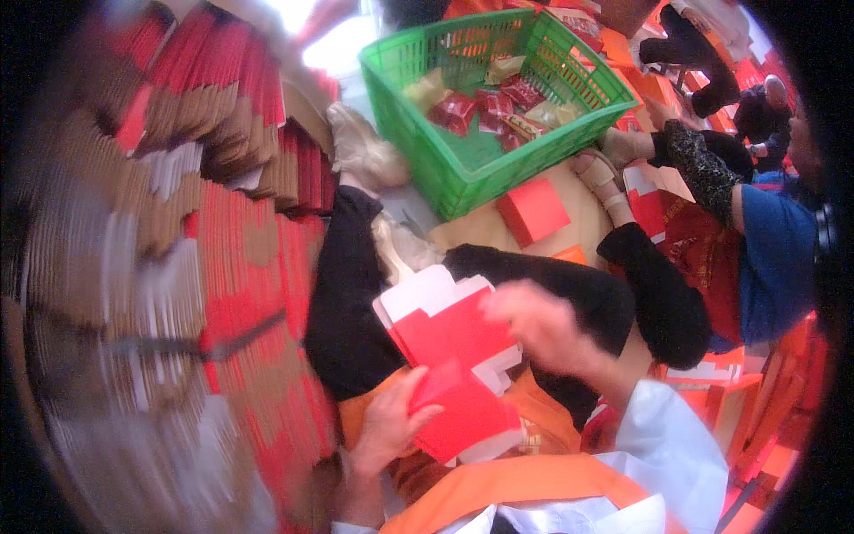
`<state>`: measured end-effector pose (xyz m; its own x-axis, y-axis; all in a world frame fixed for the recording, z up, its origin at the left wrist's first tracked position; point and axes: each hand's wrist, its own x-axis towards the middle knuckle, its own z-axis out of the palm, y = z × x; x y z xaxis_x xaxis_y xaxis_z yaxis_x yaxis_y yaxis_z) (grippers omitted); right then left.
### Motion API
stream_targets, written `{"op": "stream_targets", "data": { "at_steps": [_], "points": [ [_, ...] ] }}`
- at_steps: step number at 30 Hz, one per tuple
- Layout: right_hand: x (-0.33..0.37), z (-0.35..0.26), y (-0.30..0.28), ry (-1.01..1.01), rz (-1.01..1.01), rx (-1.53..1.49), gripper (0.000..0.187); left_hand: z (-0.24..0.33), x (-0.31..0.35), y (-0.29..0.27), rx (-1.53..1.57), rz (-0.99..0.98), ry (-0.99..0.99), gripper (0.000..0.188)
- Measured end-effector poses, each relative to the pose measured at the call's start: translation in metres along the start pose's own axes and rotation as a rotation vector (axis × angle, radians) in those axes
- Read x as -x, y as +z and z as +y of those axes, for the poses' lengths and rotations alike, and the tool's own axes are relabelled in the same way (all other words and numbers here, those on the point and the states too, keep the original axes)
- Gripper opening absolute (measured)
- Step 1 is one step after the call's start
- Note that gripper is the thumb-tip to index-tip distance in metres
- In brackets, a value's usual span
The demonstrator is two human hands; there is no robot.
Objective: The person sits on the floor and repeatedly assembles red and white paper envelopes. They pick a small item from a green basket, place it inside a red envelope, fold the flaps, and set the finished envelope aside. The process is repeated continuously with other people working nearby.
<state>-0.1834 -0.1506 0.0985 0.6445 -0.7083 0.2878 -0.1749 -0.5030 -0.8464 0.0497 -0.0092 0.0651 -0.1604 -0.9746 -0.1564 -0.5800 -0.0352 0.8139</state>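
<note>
A red carton [458, 334], partly folded, with white flaps at its far end and right side, lies over my lap. My left hand [391, 423] grips its near left edge, with the thumb on the red face. Close to the far right corner of the carton is my right hand [543, 325]. Motion smears its fingers, so I cannot tell whether they touch the card or how they are bent.
Bundled stacks of flat red and brown cartons [258, 347] rise along my left. Ahead stands a green plastic crate [463, 191] with several red and pale packets. A red box [534, 211] lies beside it. Another person's leg [658, 294] reaches in from the right.
</note>
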Motion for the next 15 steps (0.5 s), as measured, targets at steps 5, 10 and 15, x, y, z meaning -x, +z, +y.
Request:
{"op": "stream_targets", "data": {
  "at_steps": [5, 10, 15],
  "points": [
    [-0.152, 0.038, -0.1, 0.12, 0.403, 0.065, 0.025, -0.051, -0.002, -0.008, 0.793, 0.442, -0.239, 0.055],
    [-0.236, 0.179, -0.16, 0.359, -0.433, 0.694, 0.032, -0.07, -0.018, 0.019, 0.621, 0.614, -0.577, 0.057],
    [-0.263, 0.229, -0.132, 0.59, -1.009, 1.224, 0.042, -0.104, -0.002, 0.059, 1.201, 0.796, -0.486, 0.06]
  ]
}}
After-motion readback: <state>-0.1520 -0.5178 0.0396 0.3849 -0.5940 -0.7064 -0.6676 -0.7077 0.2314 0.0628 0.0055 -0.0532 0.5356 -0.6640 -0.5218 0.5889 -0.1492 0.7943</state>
